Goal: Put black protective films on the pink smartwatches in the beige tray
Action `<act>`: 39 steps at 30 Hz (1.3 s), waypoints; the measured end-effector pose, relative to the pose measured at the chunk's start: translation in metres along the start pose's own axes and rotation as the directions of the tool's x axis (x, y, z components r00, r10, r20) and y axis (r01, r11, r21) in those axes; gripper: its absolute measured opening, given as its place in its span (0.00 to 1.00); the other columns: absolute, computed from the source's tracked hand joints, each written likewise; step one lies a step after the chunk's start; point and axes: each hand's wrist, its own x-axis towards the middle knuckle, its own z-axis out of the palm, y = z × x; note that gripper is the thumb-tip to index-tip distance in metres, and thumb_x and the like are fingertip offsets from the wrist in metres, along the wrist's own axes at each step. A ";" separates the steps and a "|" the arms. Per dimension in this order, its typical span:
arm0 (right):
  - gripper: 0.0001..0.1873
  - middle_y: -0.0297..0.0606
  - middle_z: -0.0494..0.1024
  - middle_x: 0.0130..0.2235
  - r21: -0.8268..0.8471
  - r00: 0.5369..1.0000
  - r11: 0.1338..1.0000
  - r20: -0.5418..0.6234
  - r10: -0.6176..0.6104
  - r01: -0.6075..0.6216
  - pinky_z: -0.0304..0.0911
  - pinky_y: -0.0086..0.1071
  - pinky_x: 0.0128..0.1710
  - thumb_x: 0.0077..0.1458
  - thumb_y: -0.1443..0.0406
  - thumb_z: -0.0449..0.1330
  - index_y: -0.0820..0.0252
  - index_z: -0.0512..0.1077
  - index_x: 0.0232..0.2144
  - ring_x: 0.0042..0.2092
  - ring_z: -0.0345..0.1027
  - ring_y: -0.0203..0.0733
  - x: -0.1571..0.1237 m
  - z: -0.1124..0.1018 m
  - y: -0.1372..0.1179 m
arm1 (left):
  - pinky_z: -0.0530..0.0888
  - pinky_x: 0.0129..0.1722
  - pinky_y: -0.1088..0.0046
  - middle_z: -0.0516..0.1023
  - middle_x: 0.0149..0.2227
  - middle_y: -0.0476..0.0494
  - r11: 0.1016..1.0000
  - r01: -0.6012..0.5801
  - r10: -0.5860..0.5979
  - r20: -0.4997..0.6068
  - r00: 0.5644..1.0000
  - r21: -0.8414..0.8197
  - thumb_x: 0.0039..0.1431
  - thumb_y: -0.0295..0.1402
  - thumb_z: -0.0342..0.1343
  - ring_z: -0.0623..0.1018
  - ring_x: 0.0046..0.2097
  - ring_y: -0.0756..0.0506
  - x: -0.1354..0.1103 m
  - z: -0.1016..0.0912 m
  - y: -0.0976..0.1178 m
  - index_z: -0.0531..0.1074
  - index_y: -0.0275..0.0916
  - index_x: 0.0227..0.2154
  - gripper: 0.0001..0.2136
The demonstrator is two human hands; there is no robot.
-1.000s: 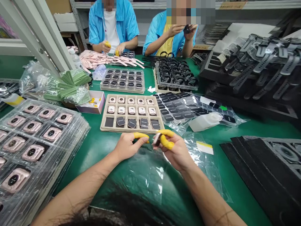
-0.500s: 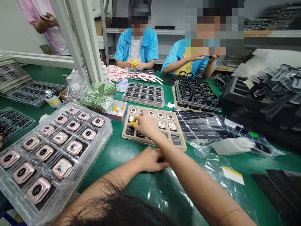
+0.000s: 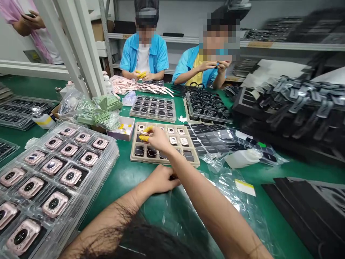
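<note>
My right hand [image 3: 159, 139] reaches over a beige tray [image 3: 132, 157], with yellow finger covers on the thumb and index finger. They pinch a small smartwatch body [image 3: 144, 134] above the tray's left side. Pink watch bodies [image 3: 170, 130] sit in the tray's back rows, and dark square pieces [image 3: 139, 150] fill its front row. Closer to me, my left hand [image 3: 163, 178] rests on the green table with its fingers curled. My right forearm crosses in front of its fingertips, so what it holds, if anything, is hidden.
At left is a stack of clear trays [image 3: 114, 153] bearing pink watches. Black trays of bands [image 3: 208, 106], film sheets [image 3: 212, 144] and a white bottle [image 3: 244, 158] lie right. Green packets [image 3: 104, 111] and a small box [image 3: 120, 135] stand behind. Two co-workers in blue sit opposite.
The view has shifted, so most things appear further left. My right hand has lifted slightly, and a watch body now shows between its fingers. My left hand keeps its place on the table.
</note>
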 end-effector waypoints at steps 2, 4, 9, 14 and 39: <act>0.20 0.41 0.84 0.42 0.307 0.997 0.951 -0.073 -0.016 0.038 0.73 0.36 0.43 0.55 0.55 0.68 0.60 0.77 0.45 0.42 0.79 0.44 -0.039 -0.017 0.015 | 0.81 0.41 0.72 0.87 0.36 0.48 0.990 0.056 -0.046 0.073 0.996 -0.128 0.57 0.24 0.62 0.86 0.39 0.41 0.001 0.000 -0.001 0.82 0.39 0.33 0.06; 0.20 0.42 0.84 0.40 0.592 0.984 0.805 -0.166 0.069 0.043 0.75 0.40 0.43 0.49 0.51 0.71 0.59 0.78 0.37 0.42 0.80 0.47 -0.083 -0.031 0.035 | 0.82 0.46 0.68 0.87 0.40 0.42 0.954 0.158 -0.139 0.088 0.986 -0.256 0.55 0.29 0.66 0.86 0.43 0.39 0.003 0.000 -0.003 0.81 0.38 0.40 0.10; 0.28 0.40 0.83 0.39 0.752 0.940 0.654 -0.161 0.302 -0.082 0.77 0.42 0.41 0.41 0.51 0.76 0.55 0.75 0.42 0.39 0.81 0.49 -0.155 -0.029 0.082 | 0.83 0.49 0.62 0.86 0.43 0.39 0.918 0.267 -0.278 0.004 0.961 -0.294 0.38 0.36 0.77 0.85 0.44 0.38 0.004 0.003 -0.006 0.71 0.37 0.59 0.41; 0.21 0.42 0.79 0.48 0.701 0.939 0.712 -0.218 0.266 -0.038 0.77 0.38 0.38 0.47 0.48 0.71 0.55 0.76 0.36 0.40 0.81 0.47 -0.160 -0.010 0.097 | 0.82 0.50 0.61 0.86 0.45 0.39 0.951 0.241 -0.259 -0.074 0.963 -0.193 0.40 0.37 0.77 0.85 0.44 0.40 0.002 0.009 -0.006 0.76 0.37 0.53 0.34; 0.17 0.31 0.71 0.28 0.695 0.967 0.719 -0.175 0.185 -0.012 0.61 0.32 0.25 0.54 0.49 0.66 0.54 0.72 0.32 0.25 0.60 0.35 -0.185 -0.063 0.110 | 0.80 0.50 0.65 0.86 0.43 0.41 0.915 0.302 -0.306 0.029 0.952 -0.267 0.43 0.35 0.75 0.85 0.44 0.41 0.005 0.003 -0.005 0.79 0.36 0.50 0.28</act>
